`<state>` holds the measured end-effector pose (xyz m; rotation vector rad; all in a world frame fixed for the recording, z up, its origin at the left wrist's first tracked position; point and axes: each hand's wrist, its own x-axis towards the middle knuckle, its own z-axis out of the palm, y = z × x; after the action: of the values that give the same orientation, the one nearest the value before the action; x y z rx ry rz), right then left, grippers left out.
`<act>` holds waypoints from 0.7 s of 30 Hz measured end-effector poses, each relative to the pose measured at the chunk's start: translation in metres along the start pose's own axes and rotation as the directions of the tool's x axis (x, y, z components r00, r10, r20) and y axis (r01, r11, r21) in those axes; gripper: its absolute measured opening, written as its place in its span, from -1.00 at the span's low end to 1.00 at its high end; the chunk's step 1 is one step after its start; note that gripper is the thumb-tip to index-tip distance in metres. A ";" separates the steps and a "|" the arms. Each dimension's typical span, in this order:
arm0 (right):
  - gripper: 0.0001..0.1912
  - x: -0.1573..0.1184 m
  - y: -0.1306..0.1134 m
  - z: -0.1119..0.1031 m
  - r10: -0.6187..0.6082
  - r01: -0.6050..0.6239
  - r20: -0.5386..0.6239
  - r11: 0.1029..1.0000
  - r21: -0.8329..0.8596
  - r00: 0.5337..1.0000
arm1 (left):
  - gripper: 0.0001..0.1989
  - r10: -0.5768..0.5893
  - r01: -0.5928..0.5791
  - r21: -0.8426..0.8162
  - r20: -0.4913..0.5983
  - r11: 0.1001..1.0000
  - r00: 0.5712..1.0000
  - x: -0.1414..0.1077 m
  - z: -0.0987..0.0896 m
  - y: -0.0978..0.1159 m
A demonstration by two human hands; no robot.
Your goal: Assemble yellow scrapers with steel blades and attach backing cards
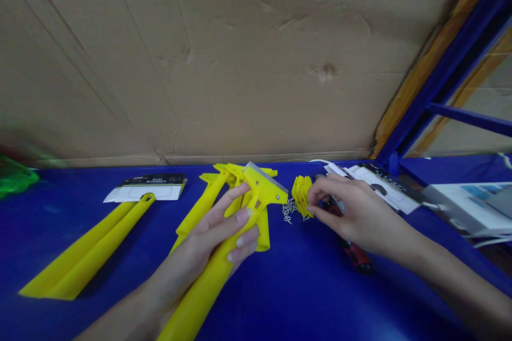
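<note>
My left hand (224,229) is wrapped round the handle of a yellow scraper (200,293), which lies slantwise with its head up and away from me. A metal blade runs along the head's far edge, and a small screw shows at its right corner. My right hand (352,208) has thumb and forefinger pinched together at the right side of a stack of small yellow plates (301,194); what they hold, if anything, is hidden. Small silver screws (287,212) lie heaped left of the stack. Under my right hand is a red and black screwdriver-like tool (358,257), partly covered.
More yellow scrapers (206,200) lie behind my left hand. Two long yellow handles (86,250) with black-and-white packaging (146,189) rest at left. White-and-black cards (384,186) and a white box (468,208) with cables are at right. A cardboard wall (240,64) backs the blue table (304,287).
</note>
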<state>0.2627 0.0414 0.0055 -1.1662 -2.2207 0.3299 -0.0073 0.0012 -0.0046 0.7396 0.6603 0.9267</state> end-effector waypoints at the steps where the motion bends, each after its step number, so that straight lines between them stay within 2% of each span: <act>1: -0.84 -0.002 0.002 0.000 -0.033 0.039 0.063 0.996 -0.086 0.997 | -0.40 0.001 -0.001 -0.006 -0.020 1.000 1.000 0.000 0.000 0.000; 4: -0.83 -0.005 0.006 0.000 -0.063 0.094 0.159 0.976 -0.195 0.985 | -0.33 -0.003 0.003 -0.012 -0.023 1.000 1.000 0.001 0.000 0.000; 13: -0.80 -0.006 0.004 0.003 -0.120 0.159 0.206 0.970 -0.185 0.971 | -0.41 -0.005 0.005 0.014 0.032 1.000 0.999 0.003 -0.005 -0.004; 18: -0.78 -0.006 0.000 0.001 -0.132 0.174 0.238 0.971 -0.166 0.962 | -0.26 -0.024 0.017 0.069 0.098 0.997 0.995 0.003 -0.007 -0.003; 21: -0.76 -0.007 -0.004 -0.001 -0.121 0.162 0.270 0.978 -0.134 0.955 | -0.18 -0.038 0.034 0.062 0.063 0.997 0.997 0.003 -0.007 -0.003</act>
<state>0.2638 0.0333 0.0056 -1.0848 -2.5856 0.2682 -0.0103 0.0043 -0.0118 0.8065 0.6457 0.8494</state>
